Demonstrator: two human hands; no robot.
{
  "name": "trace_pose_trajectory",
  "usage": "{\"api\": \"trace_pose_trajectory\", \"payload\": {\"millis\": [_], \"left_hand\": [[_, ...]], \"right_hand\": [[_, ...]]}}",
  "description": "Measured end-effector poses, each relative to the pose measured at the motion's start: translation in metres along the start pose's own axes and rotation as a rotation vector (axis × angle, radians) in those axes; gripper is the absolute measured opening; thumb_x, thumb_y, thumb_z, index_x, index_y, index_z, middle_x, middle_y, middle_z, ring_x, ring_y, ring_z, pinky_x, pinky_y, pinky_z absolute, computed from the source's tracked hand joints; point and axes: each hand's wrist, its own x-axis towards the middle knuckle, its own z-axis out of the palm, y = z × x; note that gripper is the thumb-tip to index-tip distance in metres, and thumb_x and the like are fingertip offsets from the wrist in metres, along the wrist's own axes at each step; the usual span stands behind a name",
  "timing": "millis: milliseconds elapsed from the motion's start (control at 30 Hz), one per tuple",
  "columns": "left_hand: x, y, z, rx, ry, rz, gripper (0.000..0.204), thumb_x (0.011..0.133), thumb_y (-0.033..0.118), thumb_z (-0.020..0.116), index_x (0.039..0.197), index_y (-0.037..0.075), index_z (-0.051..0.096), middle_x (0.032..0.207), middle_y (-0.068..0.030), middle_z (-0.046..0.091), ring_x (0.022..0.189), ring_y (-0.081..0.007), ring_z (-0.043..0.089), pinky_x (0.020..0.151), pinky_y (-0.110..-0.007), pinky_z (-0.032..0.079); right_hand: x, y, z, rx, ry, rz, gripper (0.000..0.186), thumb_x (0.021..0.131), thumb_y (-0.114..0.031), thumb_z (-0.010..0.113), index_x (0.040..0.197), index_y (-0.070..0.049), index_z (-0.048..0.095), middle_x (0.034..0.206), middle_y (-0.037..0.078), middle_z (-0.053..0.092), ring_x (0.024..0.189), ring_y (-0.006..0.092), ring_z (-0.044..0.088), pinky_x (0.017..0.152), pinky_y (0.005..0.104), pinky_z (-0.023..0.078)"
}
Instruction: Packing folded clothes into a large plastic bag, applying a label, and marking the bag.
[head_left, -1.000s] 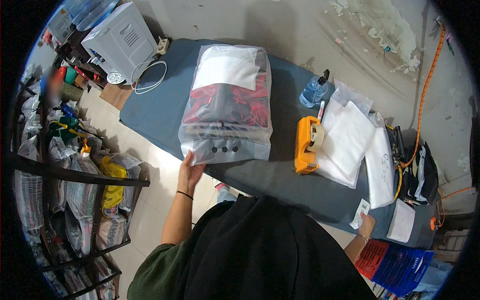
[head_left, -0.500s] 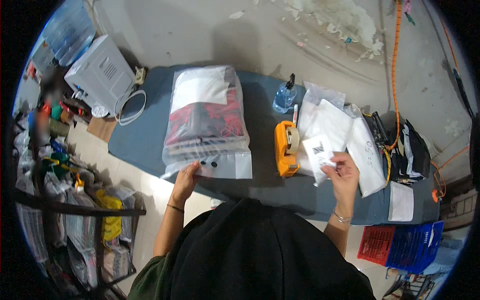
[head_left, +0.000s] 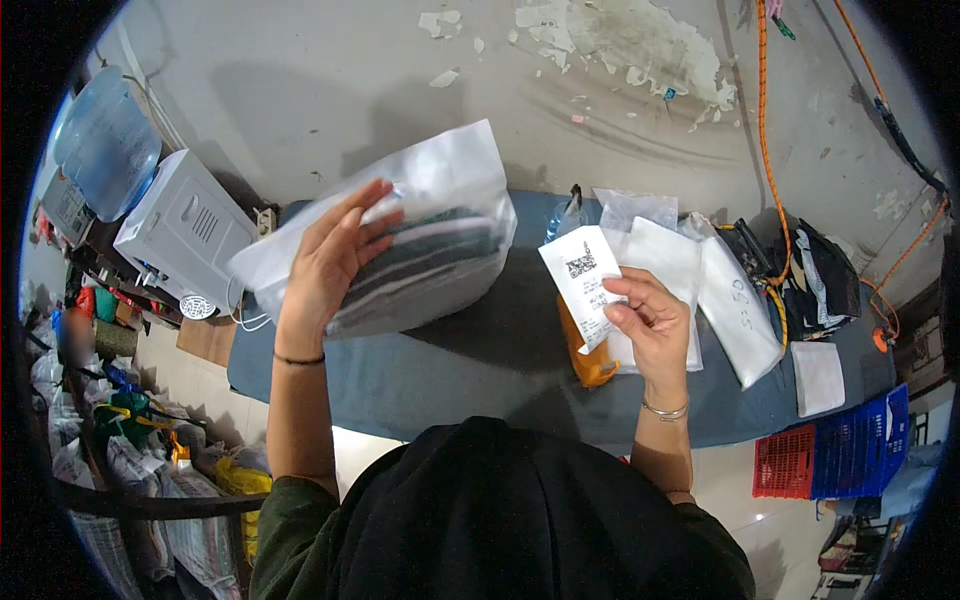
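Note:
My left hand [head_left: 340, 245] has its fingers apart against the near side of a clear and white plastic bag [head_left: 420, 265]. That bag is tipped up off the table, its white flap raised, with dark folded contents showing through; its edges are smeared by motion. Between the thumb and fingers of my right hand [head_left: 650, 320] is a white printed label [head_left: 583, 290] with a square code. Below the label, partly covered by it, lies an orange tape dispenser [head_left: 592, 365]. Behind the label's top edge stands a blue spray bottle [head_left: 566, 218], also partly hidden.
White plastic packages [head_left: 740, 310] lie at the right of the grey-blue table [head_left: 470, 385], near a black bag [head_left: 830, 280] and an orange cord [head_left: 765, 150]. A water dispenser [head_left: 185, 225] stands left. Red [head_left: 783, 462] and blue [head_left: 860, 445] crates sit beyond the right front edge.
The plastic bag has gone from lying flat to tipped up, its flap swinging upward, with my left hand risen against it. My right hand has brought the label left, over the tape dispenser.

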Motion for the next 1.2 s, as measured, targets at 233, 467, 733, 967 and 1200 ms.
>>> {"api": "trace_pose_trajectory", "payload": {"millis": [233,467,733,967,1200], "left_hand": [[0.043,-0.013,-0.008,0.611,-0.002,0.251,0.039,0.077,-0.006,0.062,0.115,0.001,0.057,0.127,-0.0117,0.05,0.113,-0.0203,0.052,0.09,-0.028,0.049],[0.046,-0.018,-0.014,0.755,0.088,0.609,0.019,0.073,-0.011,0.059,0.089,-0.001,0.059,0.104,-0.0114,0.059,0.088,-0.02,0.062,0.071,-0.027,0.053],[0.048,-0.009,-0.008,0.895,-0.036,0.737,0.019,0.072,-0.012,0.057,0.086,0.0,0.058,0.095,-0.011,0.059,0.084,-0.0237,0.06,0.07,-0.029,0.05],[0.062,-0.014,-0.001,1.285,-0.262,0.72,0.033,0.077,0.012,0.064,0.108,0.003,0.055,0.118,-0.0146,0.054,0.113,-0.0322,0.05,0.095,-0.044,0.039],[0.077,-0.018,0.007,1.52,-0.271,0.467,0.073,0.062,0.042,0.075,0.123,0.011,0.048,0.132,-0.0089,0.046,0.124,-0.0307,0.042,0.104,-0.049,0.03]], "right_hand": [[0.027,0.019,0.062,0.073,-0.033,-0.029,0.028,0.076,0.004,0.066,0.103,-0.001,0.066,0.109,0.007,0.059,0.082,0.0077,0.056,0.069,0.018,0.045],[0.059,0.043,0.113,0.096,-0.097,-0.007,0.025,0.078,0.0,0.067,0.103,-0.002,0.066,0.108,0.005,0.059,0.079,0.0056,0.053,0.067,0.0172,0.044],[0.07,0.055,0.119,0.081,-0.081,0.045,0.024,0.082,0.002,0.062,0.106,0.001,0.064,0.111,0.008,0.058,0.09,0.0099,0.057,0.075,0.0204,0.048],[0.073,0.058,0.122,-0.04,-0.059,0.043,0.027,0.081,0.004,0.061,0.108,0.001,0.063,0.11,0.007,0.058,0.083,0.0077,0.057,0.07,0.0185,0.048],[0.061,0.075,0.107,-0.061,-0.004,-0.005,0.016,0.076,0.006,0.066,0.09,0.003,0.059,0.094,0.006,0.06,0.071,0.0055,0.056,0.063,0.0195,0.048]]}}
